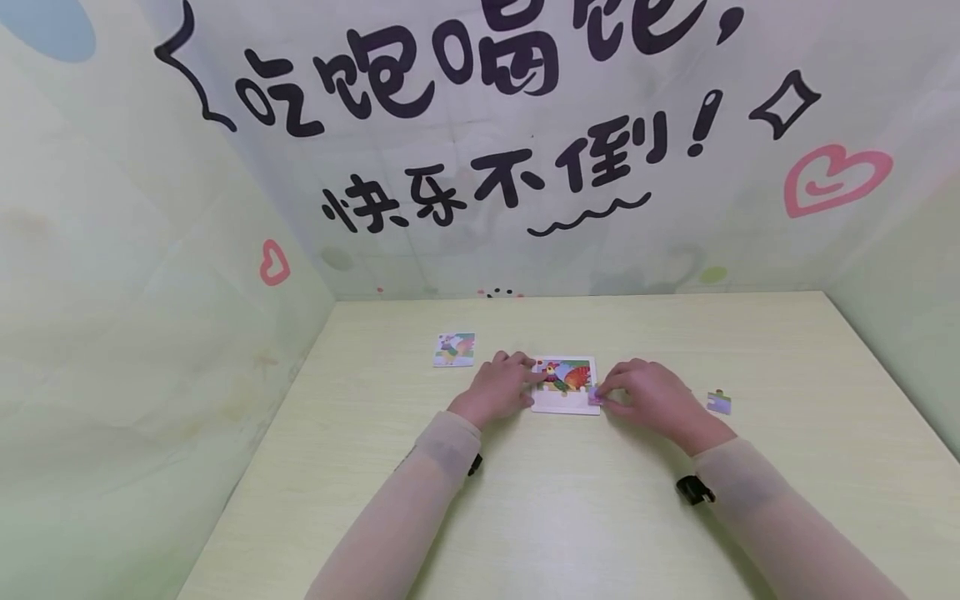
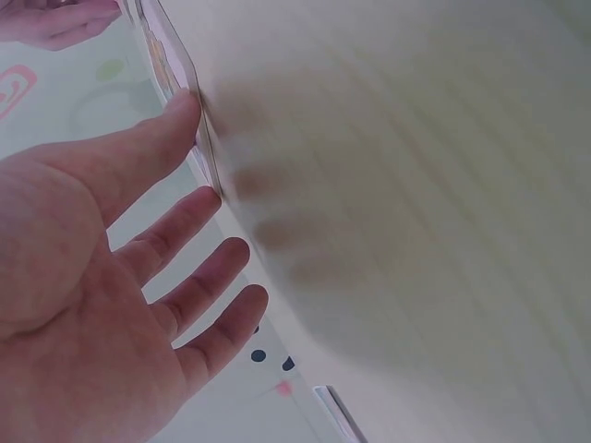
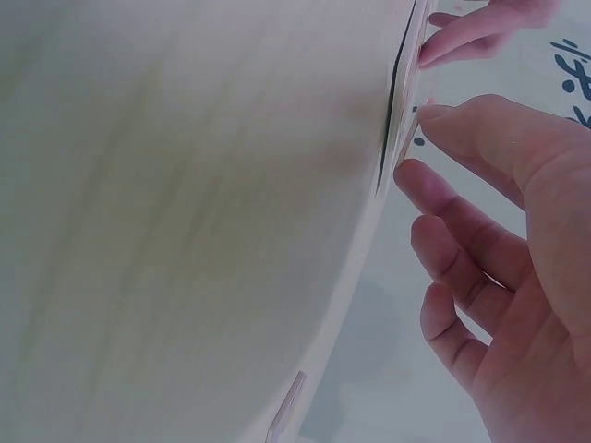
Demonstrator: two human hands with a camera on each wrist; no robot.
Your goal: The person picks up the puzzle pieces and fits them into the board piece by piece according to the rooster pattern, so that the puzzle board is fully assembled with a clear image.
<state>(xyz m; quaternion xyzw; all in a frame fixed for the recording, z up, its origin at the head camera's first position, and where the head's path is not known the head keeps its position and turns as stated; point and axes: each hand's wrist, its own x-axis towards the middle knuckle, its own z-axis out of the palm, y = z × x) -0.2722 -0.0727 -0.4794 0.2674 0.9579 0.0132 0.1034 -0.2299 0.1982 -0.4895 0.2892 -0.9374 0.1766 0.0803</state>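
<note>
A small white-framed puzzle board [image 1: 562, 405] lies on the table, its upper part filled with a colourful hen picture and its lower strip bare white. At its left edge my left hand [image 1: 501, 385] rests with straight, spread fingers; in the left wrist view the thumb and index fingertip touch the rim. My right hand [image 1: 647, 395] pinches a purplish puzzle piece [image 1: 595, 396] between thumb and index finger, over the board's lower right corner. The right wrist view shows the piece [image 3: 408, 138] edge-on, tilted. The other fingers of that hand are loosely bent.
A loose puzzle piece [image 1: 719, 402] lies to the right of my right hand. Further left on the table [image 1: 525, 517] is a square with a pale hen picture [image 1: 454, 350]. A printed cloth wall [image 1: 480, 258] stands behind the table, with cloth at both sides.
</note>
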